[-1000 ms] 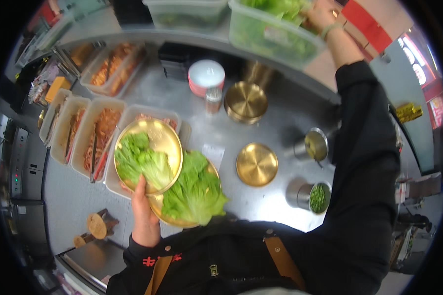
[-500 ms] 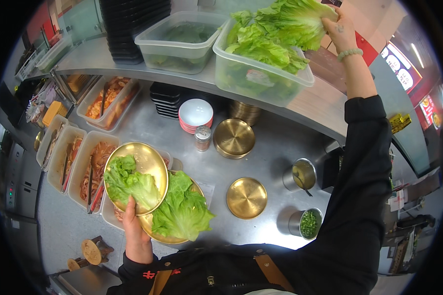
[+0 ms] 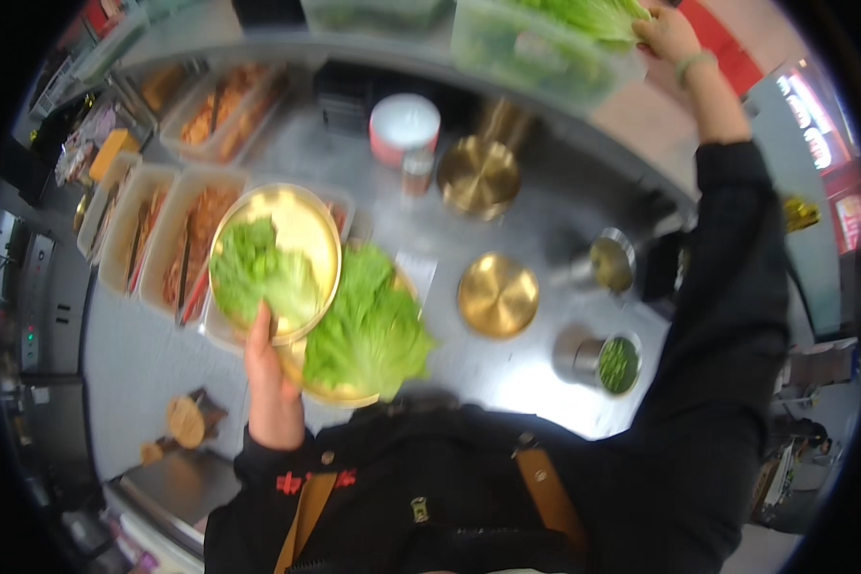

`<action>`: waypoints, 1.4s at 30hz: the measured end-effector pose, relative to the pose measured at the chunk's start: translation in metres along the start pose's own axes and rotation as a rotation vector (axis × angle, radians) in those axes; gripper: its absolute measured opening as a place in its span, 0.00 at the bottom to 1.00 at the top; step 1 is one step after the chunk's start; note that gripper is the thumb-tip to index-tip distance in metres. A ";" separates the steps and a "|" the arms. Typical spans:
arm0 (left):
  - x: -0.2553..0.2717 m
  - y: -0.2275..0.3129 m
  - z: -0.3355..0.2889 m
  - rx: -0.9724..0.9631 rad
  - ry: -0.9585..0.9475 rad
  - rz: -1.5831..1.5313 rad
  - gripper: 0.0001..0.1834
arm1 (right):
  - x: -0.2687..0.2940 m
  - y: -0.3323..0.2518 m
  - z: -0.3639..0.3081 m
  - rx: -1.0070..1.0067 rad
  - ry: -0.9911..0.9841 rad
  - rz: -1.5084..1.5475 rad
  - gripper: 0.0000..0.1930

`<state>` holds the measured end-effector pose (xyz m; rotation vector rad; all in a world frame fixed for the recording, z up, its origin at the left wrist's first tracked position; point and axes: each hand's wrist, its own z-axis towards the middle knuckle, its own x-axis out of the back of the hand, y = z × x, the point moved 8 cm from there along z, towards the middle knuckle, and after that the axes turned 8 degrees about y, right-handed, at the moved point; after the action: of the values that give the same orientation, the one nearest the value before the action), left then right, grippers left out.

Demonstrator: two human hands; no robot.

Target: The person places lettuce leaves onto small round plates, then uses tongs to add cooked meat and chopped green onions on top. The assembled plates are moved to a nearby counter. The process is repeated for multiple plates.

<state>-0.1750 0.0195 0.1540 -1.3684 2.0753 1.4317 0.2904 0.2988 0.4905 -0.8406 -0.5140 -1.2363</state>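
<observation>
Fingers [image 3: 258,330] of our left hand [image 3: 273,383] curl around the rim of two gold plates [image 3: 301,230], held tight. Each plate has a lettuce leaf [image 3: 368,325] on it. Our right hand [image 3: 670,33] is up high, closed on lettuce in a clear tub [image 3: 536,57] on the shelf [image 3: 641,124].

We think lettuce is light, soft and floppy, and it tears easily, so we should pinch it gently near the thick stem.

Long trays [image 3: 196,239] on the counter [image 3: 536,373] hold orange food. Small steel cups [image 3: 617,362] hold chopped greens. Two more gold plates [image 3: 497,295] sit bare near a round tub with a white lid [image 3: 405,124].
</observation>
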 end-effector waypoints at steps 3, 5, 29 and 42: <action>-0.001 -0.006 -0.007 0.026 -0.058 0.043 0.23 | 0.006 0.012 -0.022 -0.067 0.026 0.316 0.08; 0.001 -0.010 -0.011 0.056 -0.078 0.058 0.23 | 0.048 0.030 -0.053 -0.219 0.325 0.537 0.04; 0.014 -0.068 0.012 0.213 -0.105 0.347 0.22 | -0.214 0.066 -0.485 -0.565 -0.548 0.122 0.27; -0.008 -0.139 0.044 0.467 -0.169 0.424 0.22 | -0.108 0.022 -0.581 -0.758 -0.566 0.211 0.25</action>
<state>-0.0705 0.0516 0.0579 -0.6341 2.4660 1.0418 0.2269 -0.0917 0.0508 -1.8685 -0.3790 -0.9812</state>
